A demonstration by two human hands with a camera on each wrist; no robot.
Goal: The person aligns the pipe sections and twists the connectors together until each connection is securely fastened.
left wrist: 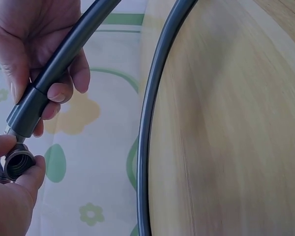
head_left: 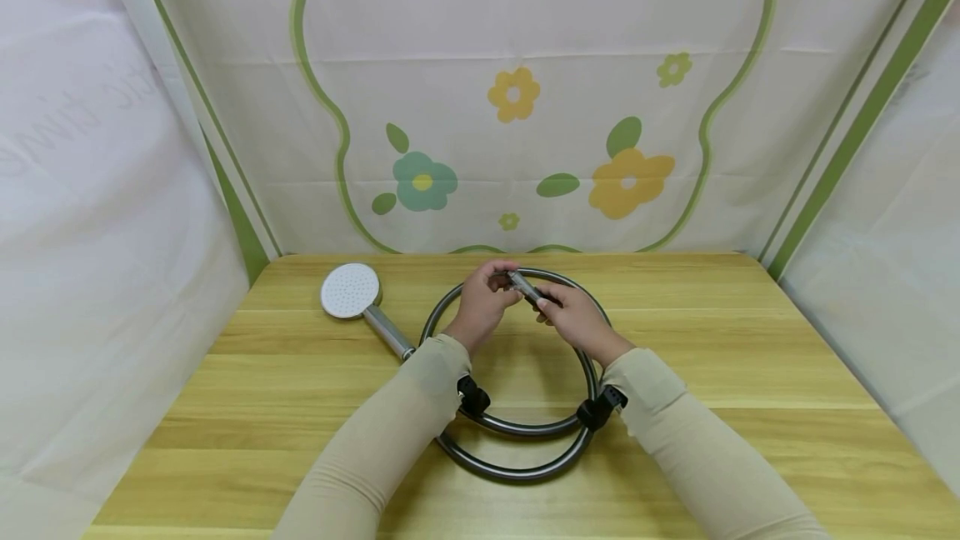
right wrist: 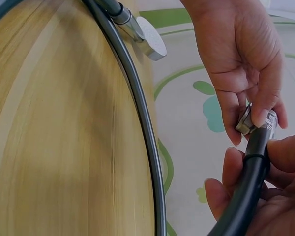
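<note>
A dark grey shower hose (head_left: 517, 473) lies looped on the table, and one end of it is lifted between both hands. My left hand (head_left: 480, 307) pinches the metal connector nut (left wrist: 19, 162) at that end; its threaded opening shows in the left wrist view. Just behind the nut, my right hand (head_left: 581, 323) grips the hose's black end sleeve (left wrist: 27, 115) between thumb and fingers. To the left of the loops lies a shower head (head_left: 350, 290) with a white spray face, its handle (head_left: 387, 332) pointing toward the hose.
The wooden table (head_left: 750, 423) runs up to a white fabric wall (head_left: 450, 90) printed with flowers. More fabric walls stand at left and right. Black straps (head_left: 600, 408) are at both wrists, above the hose loops.
</note>
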